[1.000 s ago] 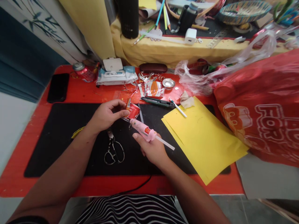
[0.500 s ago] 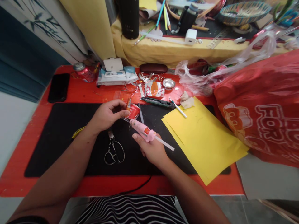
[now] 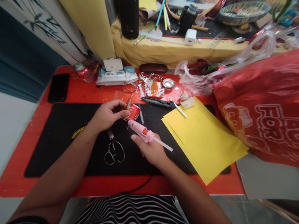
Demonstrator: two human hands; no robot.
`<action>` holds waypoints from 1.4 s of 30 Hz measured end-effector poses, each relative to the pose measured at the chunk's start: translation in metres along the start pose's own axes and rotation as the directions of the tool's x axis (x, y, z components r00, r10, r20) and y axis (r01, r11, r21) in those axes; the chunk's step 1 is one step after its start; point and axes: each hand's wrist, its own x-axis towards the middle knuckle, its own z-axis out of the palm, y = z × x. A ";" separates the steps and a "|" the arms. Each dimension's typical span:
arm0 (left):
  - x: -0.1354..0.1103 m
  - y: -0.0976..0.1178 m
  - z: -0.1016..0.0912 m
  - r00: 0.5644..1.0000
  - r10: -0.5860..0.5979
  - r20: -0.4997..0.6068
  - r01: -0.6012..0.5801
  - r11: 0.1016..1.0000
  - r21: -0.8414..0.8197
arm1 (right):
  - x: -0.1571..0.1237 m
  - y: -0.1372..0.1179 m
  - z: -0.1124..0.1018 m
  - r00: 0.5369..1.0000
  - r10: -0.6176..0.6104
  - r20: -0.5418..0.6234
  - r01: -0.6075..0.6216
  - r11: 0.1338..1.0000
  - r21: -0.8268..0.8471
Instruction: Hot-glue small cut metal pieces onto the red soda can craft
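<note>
My left hand (image 3: 111, 113) is closed, thumb against fingers, at the edge of a cut red can piece (image 3: 134, 112) with white lettering. A thin orange-brown strip (image 3: 129, 103) stands up by the fingertips; whether it joins the can is unclear. Wrapped round a pink hot glue gun (image 3: 139, 129) is my right hand (image 3: 153, 149). A translucent glue stick (image 3: 164, 145) sticks out of the gun's back end. The gun's nozzle points at the left thumb and the can's lower edge; I cannot tell whether it touches. Scissors (image 3: 114, 152) lie below my left hand.
A black mat (image 3: 63, 140) covers much of the red table (image 3: 21, 165). Behind my hands lie a utility knife (image 3: 158, 102), a white pen (image 3: 179, 109) and metal scraps. Yellow paper (image 3: 205, 140) and a large red bag (image 3: 261, 115) occupy the right. A phone (image 3: 59, 88) rests far left.
The glue gun in my right hand has shifted slightly to the left, its nozzle a little lower. My left hand and the can piece have stayed almost still.
</note>
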 end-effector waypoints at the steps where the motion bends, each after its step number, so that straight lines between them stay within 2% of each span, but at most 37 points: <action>1: 0.000 0.000 0.000 1.000 0.002 0.000 -0.002 1.000 0.000 | 0.000 0.000 0.000 1.000 0.003 0.002 -0.003 1.000 0.004; 9: 0.000 0.000 0.000 1.000 0.003 0.007 -0.003 1.000 0.009 | 0.000 -0.005 -0.002 1.000 0.002 0.008 -0.003 0.998 0.067; 17: 0.000 -0.002 0.000 1.000 0.009 0.003 -0.009 1.000 0.026 | 0.000 -0.002 -0.001 1.000 0.017 -0.014 -0.016 0.998 0.055; 26: 0.000 -0.001 -0.001 1.000 0.018 -0.012 -0.017 0.998 0.058 | 0.000 -0.007 -0.003 0.999 -0.033 -0.019 0.035 0.983 0.179; 42: -0.001 0.002 -0.004 0.999 0.031 -0.023 -0.029 0.996 0.089 | 0.000 -0.006 -0.003 0.998 -0.051 -0.045 0.060 0.976 0.210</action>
